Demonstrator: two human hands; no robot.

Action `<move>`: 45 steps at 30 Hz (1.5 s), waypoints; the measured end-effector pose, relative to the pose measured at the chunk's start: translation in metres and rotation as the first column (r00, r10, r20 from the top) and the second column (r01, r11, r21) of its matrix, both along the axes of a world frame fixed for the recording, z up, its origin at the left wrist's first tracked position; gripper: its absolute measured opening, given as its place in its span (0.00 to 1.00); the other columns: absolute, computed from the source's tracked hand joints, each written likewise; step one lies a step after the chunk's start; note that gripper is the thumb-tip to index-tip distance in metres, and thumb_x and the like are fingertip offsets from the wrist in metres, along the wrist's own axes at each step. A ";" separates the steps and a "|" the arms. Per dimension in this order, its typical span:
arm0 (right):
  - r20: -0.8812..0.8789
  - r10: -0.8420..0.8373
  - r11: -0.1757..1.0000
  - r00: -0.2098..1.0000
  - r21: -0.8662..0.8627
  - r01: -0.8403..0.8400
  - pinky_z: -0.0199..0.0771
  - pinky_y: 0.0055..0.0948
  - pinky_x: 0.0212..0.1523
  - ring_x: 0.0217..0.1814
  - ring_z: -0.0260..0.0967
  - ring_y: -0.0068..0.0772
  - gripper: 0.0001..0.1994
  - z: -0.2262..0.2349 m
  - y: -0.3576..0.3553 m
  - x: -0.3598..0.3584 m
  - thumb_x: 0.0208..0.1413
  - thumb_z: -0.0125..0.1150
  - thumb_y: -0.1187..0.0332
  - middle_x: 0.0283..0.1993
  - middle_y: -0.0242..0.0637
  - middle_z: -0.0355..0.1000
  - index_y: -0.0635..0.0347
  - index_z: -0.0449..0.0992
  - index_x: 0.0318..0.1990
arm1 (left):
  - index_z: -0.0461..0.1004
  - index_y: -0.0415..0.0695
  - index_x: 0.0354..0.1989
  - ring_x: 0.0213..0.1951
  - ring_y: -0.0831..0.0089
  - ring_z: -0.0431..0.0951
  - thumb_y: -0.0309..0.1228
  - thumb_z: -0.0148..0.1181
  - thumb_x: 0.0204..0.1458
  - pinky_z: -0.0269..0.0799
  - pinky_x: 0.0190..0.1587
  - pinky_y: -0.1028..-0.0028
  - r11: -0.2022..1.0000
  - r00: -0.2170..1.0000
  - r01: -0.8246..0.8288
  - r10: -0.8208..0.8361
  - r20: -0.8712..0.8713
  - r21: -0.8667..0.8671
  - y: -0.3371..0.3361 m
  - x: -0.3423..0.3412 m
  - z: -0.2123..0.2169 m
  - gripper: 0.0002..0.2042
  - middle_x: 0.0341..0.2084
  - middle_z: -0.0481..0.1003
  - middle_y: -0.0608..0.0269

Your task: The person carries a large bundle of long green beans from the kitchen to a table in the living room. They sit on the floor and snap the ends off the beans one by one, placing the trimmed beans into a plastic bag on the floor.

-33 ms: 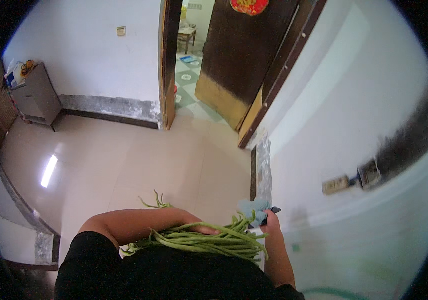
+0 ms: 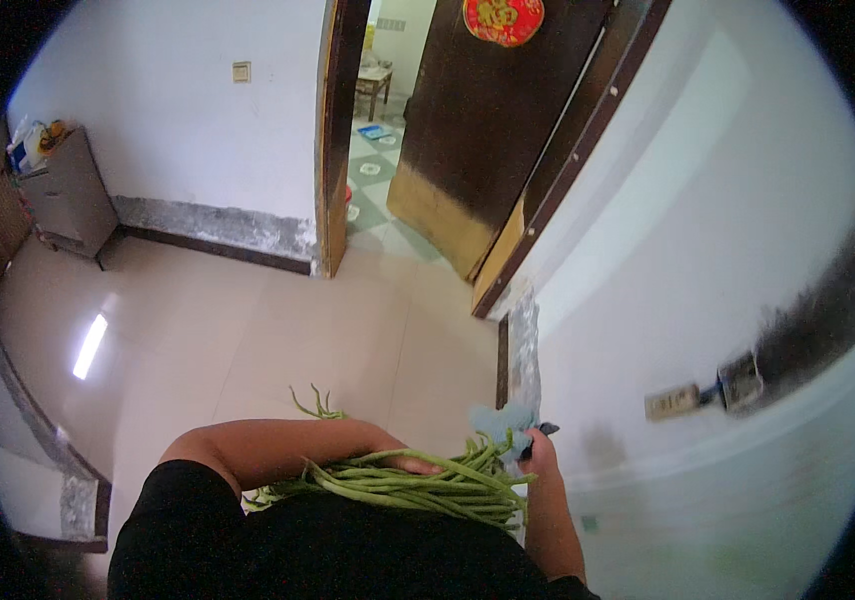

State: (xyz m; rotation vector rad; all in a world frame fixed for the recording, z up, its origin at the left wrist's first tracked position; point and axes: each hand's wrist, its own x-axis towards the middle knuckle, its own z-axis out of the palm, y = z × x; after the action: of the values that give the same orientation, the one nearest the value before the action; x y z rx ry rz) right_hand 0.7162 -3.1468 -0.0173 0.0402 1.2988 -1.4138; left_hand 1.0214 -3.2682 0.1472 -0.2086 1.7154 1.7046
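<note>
The left hand lies half buried in a bundle of long, thin green bean pods; how far its fingers close cannot be told. Its elbow is bent, the forearm crossing the body and pinning the pods against the black cloth shirt, along its upper edge. The right hand, forearm reaching forward, is closed around a small dark piece beside pale blue, soft-looking material. Beyond spreads the beige tiled floor.

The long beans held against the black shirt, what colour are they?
The long beans are green, with paler, yellowish-green stretches. The head view shows them best.
</note>
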 end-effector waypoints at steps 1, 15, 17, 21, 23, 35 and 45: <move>-0.049 -0.002 0.998 0.999 0.059 0.005 0.69 0.34 0.35 0.40 0.67 0.35 0.15 0.002 -0.030 -0.005 0.51 0.46 0.66 0.40 0.38 0.67 0.64 0.64 0.44 | 0.51 0.43 0.58 0.54 0.65 0.56 0.54 0.34 0.52 0.50 0.56 0.67 1.000 1.000 0.012 -0.013 -0.024 -0.024 -0.036 -0.012 -0.003 0.32 0.56 0.54 0.56; -0.027 -0.338 0.928 0.941 0.159 0.338 0.67 0.38 0.41 0.46 0.64 0.39 0.19 -0.088 -0.243 -0.122 0.51 0.48 0.62 0.46 0.41 0.64 0.65 0.62 0.48 | 0.51 0.42 0.58 0.54 0.65 0.56 0.54 0.34 0.52 0.50 0.56 0.67 0.991 0.978 0.128 -0.130 -0.161 -0.026 -0.403 -0.147 -0.009 0.31 0.56 0.54 0.56; -0.028 -0.350 0.925 0.936 0.146 0.350 0.66 0.39 0.41 0.46 0.63 0.40 0.20 -0.117 -0.278 -0.146 0.51 0.49 0.62 0.46 0.41 0.64 0.65 0.62 0.48 | 0.51 0.42 0.58 0.54 0.65 0.56 0.54 0.34 0.52 0.50 0.56 0.67 0.992 0.982 0.122 -0.125 -0.142 -0.033 -0.452 -0.168 -0.017 0.31 0.56 0.54 0.56; -0.124 -0.296 0.953 0.947 0.022 0.301 0.66 0.40 0.43 0.47 0.63 0.41 0.21 -0.155 -0.384 -0.234 0.50 0.50 0.61 0.47 0.42 0.63 0.65 0.62 0.49 | 0.51 0.42 0.58 0.54 0.65 0.56 0.54 0.34 0.52 0.50 0.56 0.67 0.995 0.987 0.089 -0.095 -0.129 -0.052 -0.557 -0.223 -0.024 0.31 0.56 0.54 0.56; -0.022 -0.340 0.940 0.940 -0.043 0.339 0.66 0.40 0.43 0.47 0.62 0.41 0.20 -0.125 -0.468 -0.257 0.51 0.50 0.62 0.46 0.42 0.63 0.66 0.62 0.47 | 0.51 0.42 0.58 0.54 0.65 0.56 0.54 0.34 0.52 0.50 0.56 0.68 0.997 0.993 0.063 -0.067 -0.099 -0.046 -0.610 -0.245 -0.020 0.31 0.56 0.54 0.56; -0.224 -0.450 0.892 0.864 -0.148 0.427 0.65 0.36 0.38 0.45 0.62 0.36 0.16 0.111 -1.012 -0.359 0.50 0.49 0.66 0.49 0.38 0.61 0.60 0.62 0.47 | 0.51 0.42 0.57 0.55 0.65 0.56 0.53 0.33 0.53 0.50 0.56 0.68 0.997 0.989 -0.079 0.075 -0.130 -0.024 -0.900 -0.333 -0.029 0.31 0.56 0.54 0.56; -0.505 -0.650 0.752 0.567 -0.325 0.573 0.70 0.37 0.44 0.49 0.62 0.40 0.23 0.119 -1.255 -0.359 0.45 0.44 0.77 0.53 0.43 0.56 0.60 0.53 0.52 | 0.51 0.42 0.57 0.55 0.65 0.56 0.53 0.33 0.53 0.50 0.56 0.68 0.998 0.973 -0.031 0.018 -0.232 -0.053 -1.173 -0.358 -0.041 0.30 0.56 0.54 0.56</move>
State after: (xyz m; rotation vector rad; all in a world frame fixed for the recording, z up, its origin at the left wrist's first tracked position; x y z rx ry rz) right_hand 0.3571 -4.4013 0.1022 -0.0456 1.8168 -2.2446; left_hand 0.6635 -4.4414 0.1057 -0.0580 1.9381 1.7567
